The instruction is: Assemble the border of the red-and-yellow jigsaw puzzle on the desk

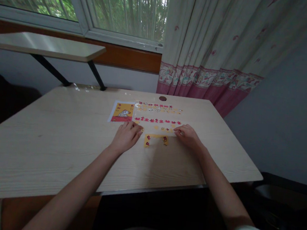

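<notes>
Jigsaw pieces lie in rows on the table: a red row (pixel 158 121), mixed white and yellow pieces (pixel 158 109), and a few yellow ones (pixel 163 129) nearer me. A partly joined yellow puzzle edge (pixel 156 136) with red corner pictures lies between my hands. My left hand (pixel 126 137) is closed, its fingertips pinched at a small yellow puzzle piece (pixel 142 129) left of that edge. To the right, my right hand (pixel 189 136) has its fingertips pressed together at the end of the yellow row; what they hold is too small to make out.
A picture sheet (pixel 123 112) with a white animal on yellow and red lies left of the rows. Behind it are a raised shelf (pixel 45 45) on black supports, a round cable hole cover (pixel 163 98), a window and a curtain (pixel 198 76). The table's front edge (pixel 151 191) is close.
</notes>
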{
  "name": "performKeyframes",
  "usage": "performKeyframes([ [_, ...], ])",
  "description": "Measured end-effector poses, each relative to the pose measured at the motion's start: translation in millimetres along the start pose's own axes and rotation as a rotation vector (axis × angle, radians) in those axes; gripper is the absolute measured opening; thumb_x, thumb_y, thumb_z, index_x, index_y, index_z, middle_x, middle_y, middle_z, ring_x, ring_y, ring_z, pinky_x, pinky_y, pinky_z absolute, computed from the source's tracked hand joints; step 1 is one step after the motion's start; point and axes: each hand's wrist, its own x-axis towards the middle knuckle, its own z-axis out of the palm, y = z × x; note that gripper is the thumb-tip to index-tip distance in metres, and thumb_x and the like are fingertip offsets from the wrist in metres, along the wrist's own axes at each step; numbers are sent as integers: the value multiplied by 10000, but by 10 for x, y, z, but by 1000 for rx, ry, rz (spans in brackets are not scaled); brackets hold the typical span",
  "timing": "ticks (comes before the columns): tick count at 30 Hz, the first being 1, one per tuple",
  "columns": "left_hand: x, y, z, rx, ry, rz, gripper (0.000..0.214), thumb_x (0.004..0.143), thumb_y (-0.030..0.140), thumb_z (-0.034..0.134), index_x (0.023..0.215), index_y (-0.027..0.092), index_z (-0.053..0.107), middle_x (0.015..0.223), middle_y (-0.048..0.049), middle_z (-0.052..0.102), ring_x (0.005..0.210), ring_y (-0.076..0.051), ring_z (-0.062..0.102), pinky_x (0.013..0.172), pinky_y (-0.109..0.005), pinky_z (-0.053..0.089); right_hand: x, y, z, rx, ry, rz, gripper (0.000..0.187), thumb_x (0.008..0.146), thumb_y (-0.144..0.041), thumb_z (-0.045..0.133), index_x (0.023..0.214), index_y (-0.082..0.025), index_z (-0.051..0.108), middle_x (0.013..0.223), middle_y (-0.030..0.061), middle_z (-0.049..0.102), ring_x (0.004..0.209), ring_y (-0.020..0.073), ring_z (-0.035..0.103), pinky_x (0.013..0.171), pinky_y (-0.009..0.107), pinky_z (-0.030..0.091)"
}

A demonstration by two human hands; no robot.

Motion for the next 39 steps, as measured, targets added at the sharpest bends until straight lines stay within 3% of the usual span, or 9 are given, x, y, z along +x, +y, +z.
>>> performKeyframes([
  [3, 26, -6, 30, 12, -2, 10, 358, 911, 357, 393, 1197, 221, 561, 1001, -105, 525, 895, -253, 478, 758, -374, 409, 2, -10, -5, 7, -10, -10, 160, 832, -237, 539, 884, -175, 676, 807, 47, 684, 747, 167, 574, 753, 301, 419],
  [9, 49, -18, 70, 5, -24, 1, 307, 900, 340, 417, 1078, 210, 631, 1005, -100, 536, 906, -258, 475, 760, -372, 413, 8, -25, -2, 7, -22, -34, 165, 841, -240, 530, 880, -167, 672, 803, 60, 682, 741, 173, 573, 747, 307, 418],
  [22, 55, -62, 70, -126, 32, -39, 283, 851, 339, 493, 1032, 187, 649, 981, -100, 584, 917, -259, 500, 802, -398, 420, 4, -77, -19, 53, -7, -61, 173, 842, -229, 513, 868, -159, 669, 795, 61, 677, 737, 167, 568, 745, 301, 426],
  [27, 66, 22, 7, -455, 80, -83, 184, 817, 276, 526, 867, 178, 674, 840, -66, 669, 806, -205, 573, 761, -353, 448, 7, -236, 14, 117, 38, -83, 192, 864, -253, 490, 868, -185, 669, 811, 53, 683, 762, 164, 583, 757, 301, 425],
  [31, 105, 184, -22, -882, 88, -352, 155, 714, 290, 620, 778, 159, 674, 697, -49, 673, 630, -153, 589, 586, -266, 456, 15, -461, 63, 131, 73, -103, 179, 860, -260, 513, 916, -191, 669, 810, 50, 683, 762, 165, 584, 735, 293, 403],
  [34, 132, 327, -3, -1253, 28, -488, 177, 618, 277, 686, 715, 132, 653, 636, -51, 667, 562, -139, 595, 525, -237, 441, 20, -632, 73, 100, 114, -134, 204, 853, -299, 537, 986, -199, 656, 773, 45, 676, 731, 167, 576, 709, 294, 382],
  [39, 133, 541, 53, -1446, -49, -591, 181, 554, 254, 728, 648, 124, 645, 559, -18, 639, 452, -90, 528, 466, -204, 397, 11, -791, 63, 43, 196, -165, 232, 854, -394, 540, 970, -233, 662, 790, 43, 678, 733, 168, 574, 689, 299, 359],
])
